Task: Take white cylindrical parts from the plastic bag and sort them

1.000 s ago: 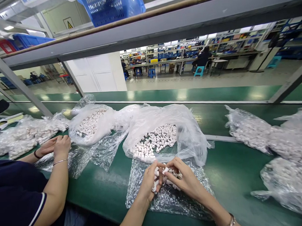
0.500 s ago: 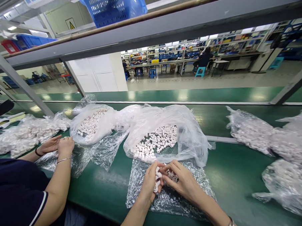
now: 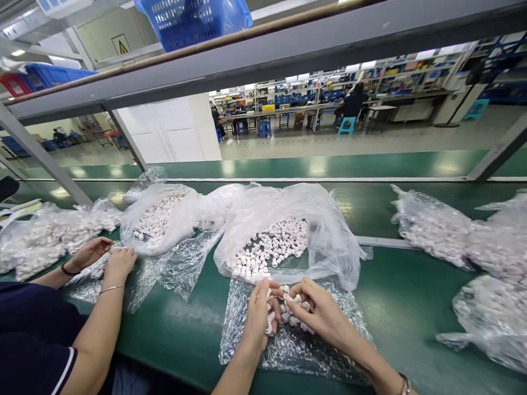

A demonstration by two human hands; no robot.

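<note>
Curled fingers of my left hand [image 3: 260,317] hold several small white fittings over a clear plastic bag [image 3: 306,364] lying flat on the green bench. Close on its right, my right hand [image 3: 321,311] has thumb and index finger together at one white fitting [image 3: 286,297]. Under and between both hands lies a small heap of white fittings [image 3: 292,318]. Just beyond them, an open translucent bag [image 3: 335,241] shows many loose white fittings [image 3: 287,237] inside.
At the left, a co-worker's hands [image 3: 118,265] work beside another open bag of fittings [image 3: 159,219]. Filled bags lie at far left [image 3: 47,236] and right [image 3: 504,321]. A shelf beam [image 3: 283,51] crosses above the green bench [image 3: 182,329], holding a blue basket [image 3: 194,17].
My hands have parted slightly, and more fittings show between them. My right fingers are now at a fitting. The co-worker's hands have shifted, and the view has moved slightly.
</note>
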